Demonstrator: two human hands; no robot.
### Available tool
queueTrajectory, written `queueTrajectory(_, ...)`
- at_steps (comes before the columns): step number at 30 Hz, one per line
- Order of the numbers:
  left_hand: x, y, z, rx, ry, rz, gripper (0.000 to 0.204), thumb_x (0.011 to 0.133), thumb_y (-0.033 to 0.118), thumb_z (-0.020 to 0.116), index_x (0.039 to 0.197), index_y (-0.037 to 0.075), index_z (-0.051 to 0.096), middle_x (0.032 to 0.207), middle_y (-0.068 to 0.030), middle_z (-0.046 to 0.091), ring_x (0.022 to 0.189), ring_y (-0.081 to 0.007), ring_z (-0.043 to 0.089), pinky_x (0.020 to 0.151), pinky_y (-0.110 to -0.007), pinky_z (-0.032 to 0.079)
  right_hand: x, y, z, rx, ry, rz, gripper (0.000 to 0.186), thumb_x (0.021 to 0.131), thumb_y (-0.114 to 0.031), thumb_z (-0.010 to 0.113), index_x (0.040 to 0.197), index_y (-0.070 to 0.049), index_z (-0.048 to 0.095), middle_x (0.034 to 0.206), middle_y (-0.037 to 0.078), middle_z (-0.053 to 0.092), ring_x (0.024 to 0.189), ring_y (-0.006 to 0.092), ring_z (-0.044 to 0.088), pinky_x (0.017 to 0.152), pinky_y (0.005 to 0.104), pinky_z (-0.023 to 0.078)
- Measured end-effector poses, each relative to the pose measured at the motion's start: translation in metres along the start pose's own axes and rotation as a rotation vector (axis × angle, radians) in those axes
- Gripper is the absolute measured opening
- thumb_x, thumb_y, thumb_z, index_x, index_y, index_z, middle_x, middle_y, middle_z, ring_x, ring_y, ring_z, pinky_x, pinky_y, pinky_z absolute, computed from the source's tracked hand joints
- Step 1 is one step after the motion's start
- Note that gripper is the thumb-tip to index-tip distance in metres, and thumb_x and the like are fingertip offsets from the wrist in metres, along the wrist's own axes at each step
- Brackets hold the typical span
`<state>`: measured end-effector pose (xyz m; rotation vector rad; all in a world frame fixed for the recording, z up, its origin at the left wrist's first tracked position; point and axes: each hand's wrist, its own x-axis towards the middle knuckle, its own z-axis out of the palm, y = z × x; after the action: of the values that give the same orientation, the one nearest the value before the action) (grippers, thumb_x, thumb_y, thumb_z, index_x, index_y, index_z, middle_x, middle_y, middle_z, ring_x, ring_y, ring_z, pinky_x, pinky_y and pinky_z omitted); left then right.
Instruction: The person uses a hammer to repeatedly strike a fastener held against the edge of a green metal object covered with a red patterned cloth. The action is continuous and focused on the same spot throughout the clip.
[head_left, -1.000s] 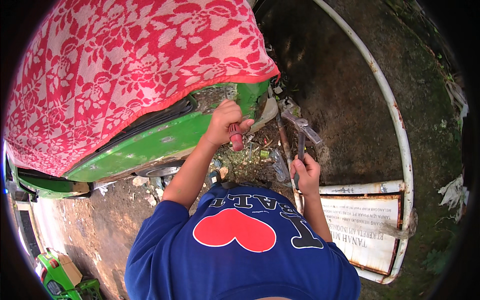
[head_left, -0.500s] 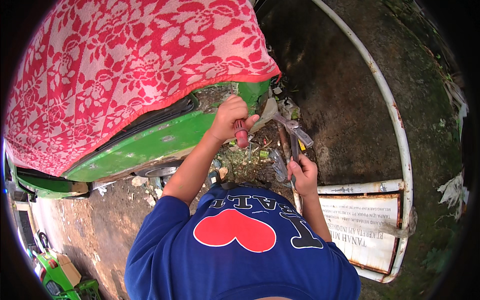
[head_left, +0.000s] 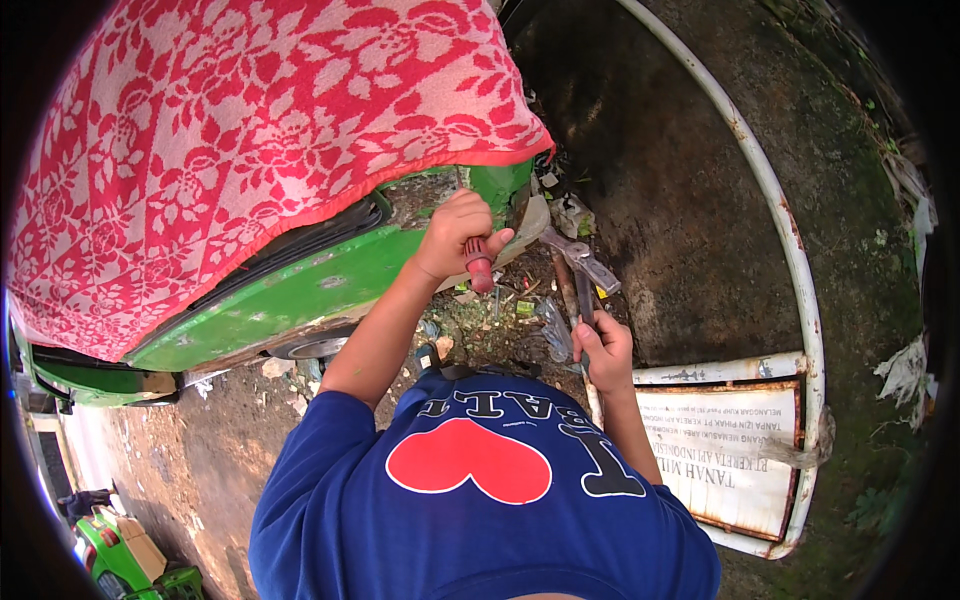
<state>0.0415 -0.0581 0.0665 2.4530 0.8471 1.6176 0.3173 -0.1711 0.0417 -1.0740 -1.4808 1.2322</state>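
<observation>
My left hand (head_left: 455,235) is closed round a red-handled tool (head_left: 480,272) and is held against the rusty, flaking patch (head_left: 418,198) at the corner of a green vehicle body (head_left: 300,290); the tool's far end is mostly hidden by my fingers. My right hand (head_left: 605,350) grips the dark handle of a metal hammer (head_left: 580,260), whose head is just right of my left hand, a short gap from the red handle's butt. A red-and-white floral cloth (head_left: 250,110) drapes over the vehicle.
A white, rusty tubular frame (head_left: 790,230) with a sign panel (head_left: 720,460) stands on the right. Below the vehicle's corner lies littered ground (head_left: 510,330), with rubble and plastic scraps. A small green toy-like vehicle (head_left: 125,555) is at the lower left, a white scrap (head_left: 905,375) at far right.
The hammer head has moved left and slightly up toward my left hand over the last second. My left hand has risen slightly, still holding the red-handled tool.
</observation>
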Motion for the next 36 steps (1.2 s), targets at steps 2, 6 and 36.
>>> queueTrajectory(2,-0.001,-0.001,-0.001,0.002,-0.004,-0.001,0.038,0.073,0.009,0.075,0.060,0.007,0.040,0.059,-0.0069,0.040,0.056,-0.0271,0.043,0.057,-0.037,0.036,0.000,0.000,0.001,-0.002,0.000,0.002,0.022,0.093,-0.019,0.060,0.083,0.001,0.060,0.059,0.000,0.054,0.051,0.0070,0.052,0.049,0.0235,0.040)
queueTrajectory(6,-0.001,0.000,-0.004,0.001,-0.013,0.007,0.038,0.073,0.010,0.075,0.060,0.007,0.040,0.059,-0.0068,0.040,0.056,-0.0272,0.044,0.056,-0.038,0.036,0.001,0.002,0.001,0.000,-0.008,0.008,0.023,0.093,-0.019,0.060,0.083,0.001,0.060,0.059,0.000,0.054,0.051,0.0070,0.052,0.049,0.0235,0.040)
queueTrajectory(36,0.023,-0.002,0.001,0.047,-0.128,-0.031,0.028,0.071,0.010,0.067,0.059,0.006,0.043,0.057,-0.0097,0.045,0.056,-0.0303,0.048,0.054,-0.039,0.038,-0.014,-0.040,0.008,-0.365,-0.007,-0.683,0.031,0.086,-0.024,0.068,0.094,0.005,0.063,0.075,0.017,0.065,0.063,0.0336,0.064,0.059,0.0353,0.051)
